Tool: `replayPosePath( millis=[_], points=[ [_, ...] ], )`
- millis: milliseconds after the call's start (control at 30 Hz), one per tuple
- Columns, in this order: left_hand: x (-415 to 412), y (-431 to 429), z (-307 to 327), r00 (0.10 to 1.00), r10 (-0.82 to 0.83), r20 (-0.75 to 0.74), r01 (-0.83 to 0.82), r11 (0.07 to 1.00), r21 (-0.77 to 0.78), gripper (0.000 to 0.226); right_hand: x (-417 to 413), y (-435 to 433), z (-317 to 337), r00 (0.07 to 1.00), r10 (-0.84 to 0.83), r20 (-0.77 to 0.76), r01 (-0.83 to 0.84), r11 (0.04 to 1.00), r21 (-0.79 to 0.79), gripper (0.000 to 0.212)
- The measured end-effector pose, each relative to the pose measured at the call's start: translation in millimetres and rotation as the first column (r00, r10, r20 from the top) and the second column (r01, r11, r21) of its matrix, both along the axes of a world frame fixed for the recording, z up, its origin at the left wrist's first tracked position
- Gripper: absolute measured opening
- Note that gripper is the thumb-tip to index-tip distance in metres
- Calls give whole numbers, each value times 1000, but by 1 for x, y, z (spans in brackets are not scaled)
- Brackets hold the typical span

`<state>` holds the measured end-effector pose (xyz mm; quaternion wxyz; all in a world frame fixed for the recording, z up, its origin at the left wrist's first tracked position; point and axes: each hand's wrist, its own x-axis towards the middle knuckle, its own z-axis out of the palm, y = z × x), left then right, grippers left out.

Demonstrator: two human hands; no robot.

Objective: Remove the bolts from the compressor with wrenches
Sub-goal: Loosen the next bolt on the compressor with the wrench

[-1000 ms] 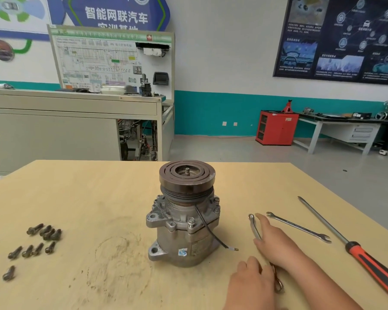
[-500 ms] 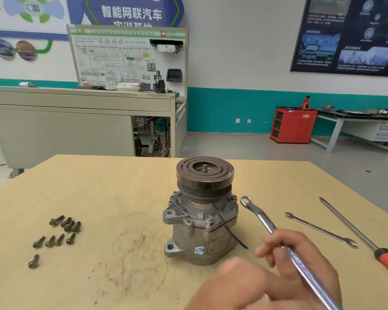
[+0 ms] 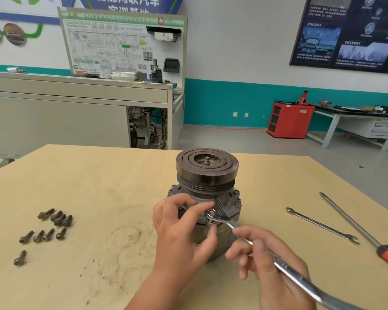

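Head view: compressor point(image 3: 207, 173) stands upright mid-desk, pulley up, so its flange bolts are reachable from the side. Right hand point(image 3: 269, 265) grips the wrench point(image 3: 286, 267) shank well back for leverage, while left hand point(image 3: 182, 231) fingers point(image 3: 197, 209) pinch the ring end, seating it on a front bolt point(image 3: 211, 213). Loose bolts point(image 3: 47, 229) sit near the left edge, out of the way.

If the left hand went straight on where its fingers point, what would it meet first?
Likely the ring end of the wrench, bracketed by fingertips of the left hand, with the compressor right behind; whether they touch is unclear.
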<state>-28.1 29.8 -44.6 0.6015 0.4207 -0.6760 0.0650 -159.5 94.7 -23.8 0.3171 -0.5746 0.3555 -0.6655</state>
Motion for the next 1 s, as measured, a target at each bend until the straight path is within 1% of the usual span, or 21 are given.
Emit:
replayPosePath(
  millis=[100,167,200,267,300,367,400,433,467,500,533,567,600,633,667,700,767,833,933,967,1000],
  points=[
    [-1,-1,-3,1000,14,1,-14,1000,25,28,-12,-10,11,993,89,82,-96,992,86,52],
    [-2,-1,-4,1000,0,-18,1,1000,27,27,-25,-25,21,983,127,130,-149,973,175,35],
    [-3,-1,-4,999,-9,-32,10,999,30,27,-32,-38,25,985,116,131,-143,965,220,27],
    [-3,-1,-4,998,-18,-53,20,999,37,27,-39,-71,30,999,-1,50,-13,960,279,15],
    [-3,-1,-4,998,-21,-53,23,999,41,27,-39,-84,31,999,-47,4,44,956,291,17],
    [-1,0,-4,999,-22,-40,24,999,42,28,-39,-98,26,1000,-12,-27,20,954,299,27],
    [1,0,-4,999,-23,-32,24,999,38,28,-36,-103,25,1000,12,-1,-11,947,321,31],
    [2,1,-4,999,-30,-28,31,999,35,27,-34,-103,27,995,41,87,-69,934,349,34],
    [3,1,-3,999,-40,-27,41,999,36,27,-32,-102,29,969,60,239,-145,923,356,38],
    [4,1,-3,998,-49,-27,50,998,39,28,-31,-97,31,906,84,414,-234,915,328,42],
    [5,0,-3,998,-54,-28,55,998,40,32,-33,-88,30,829,108,549,-301,913,275,46],
    [5,0,-3,998,-57,-29,58,998,39,35,-34,-77,29,764,110,636,-329,914,237,47],
    [6,1,-3,998,-59,-31,60,997,39,37,-35,-66,28,716,97,692,-330,920,212,45],
    [6,1,-2,997,-62,-34,64,997,40,39,-34,-54,26,692,76,718,-312,929,201,42],
    [6,1,-2,997,-65,-35,66,997,40,39,-33,-43,25,693,49,720,-279,939,204,40],
    [6,1,-2,997,-66,-34,67,997,39,38,-31,-32,24,716,16,698,-234,948,218,38],
    [6,2,-2,997,-68,-34,69,997,38,38,-25,-16,20,788,-38,615,-123,968,217,33],
    [6,2,-1,998,-64,-29,65,997,31,38,-15,-6,17,856,-82,511,-2,987,162,32],
    [7,2,-1,998,-59,-22,59,998,30,38,1,2,11,917,-143,373,119,989,87,29],
    [7,2,-1,998,-57,-18,57,998,33,39,5,2,9,930,-158,331,140,987,77,23],
    [7,2,-1,998,-55,-14,56,998,34,39,7,3,6,943,-158,292,145,987,65,13]
  ],
)
